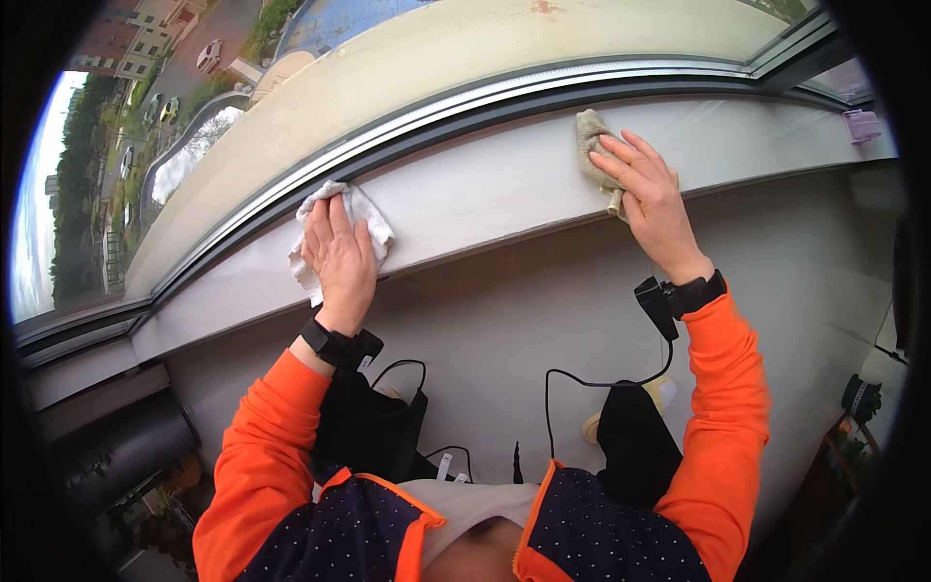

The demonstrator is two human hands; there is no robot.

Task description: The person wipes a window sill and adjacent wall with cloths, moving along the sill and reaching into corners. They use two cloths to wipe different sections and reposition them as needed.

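Observation:
A white window sill (480,196) runs across the view below a dark window frame (436,142). My left hand (340,254) lies on a crumpled white cloth (374,222), pressing it to the sill close to the frame, fingers fairly straight. Farther right, my right hand (647,193) rests on a folded beige-green cloth (593,149), its fingertips over the cloth's right side and its thumb near the lower end. The palm sides of both hands are hidden. Each wrist wears a black strap with a small device and a cable.
Beyond the glass are a pale outer ledge (509,44), a road and cars. A small pink plastic object (862,126) sits at the sill's right end. A dark cylinder (124,444) lies at lower left. Plants (862,399) stand at lower right. Black cables hang before my body.

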